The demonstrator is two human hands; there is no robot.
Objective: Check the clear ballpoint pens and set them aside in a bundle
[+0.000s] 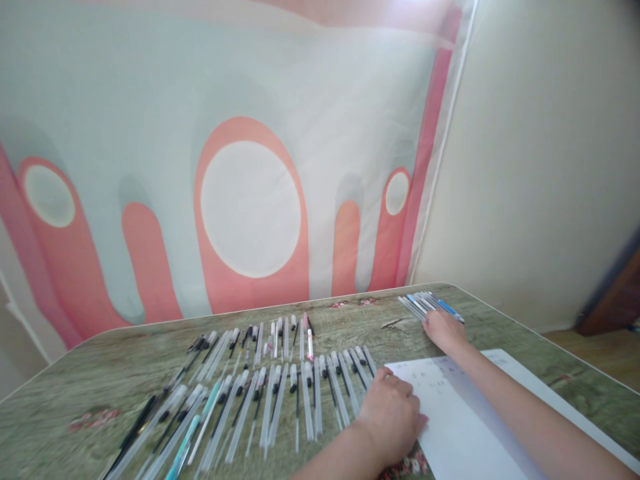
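Observation:
My right hand [445, 331] reaches to the back right of the table, its fingers bent over the near ends of a small bundle of pens [420, 301]. Whether it grips one of them is hidden. My left hand [393, 413] rests with curled fingers by the left edge of a white paper sheet [455, 427]. It lies at the right end of the front row of pens [315, 403], which have clear barrels and black or white parts. Anything within its fingers is out of sight. Behind runs a second row of pens [259, 343].
The wood-patterned table [45, 407] has rounded far corners. Dark pens [136, 427] and a turquoise pen [189, 437] lie at the front left. A white and pink pen [310, 343] ends the back row. A printed curtain [345, 113] hangs behind the table, beside a plain wall [545, 167].

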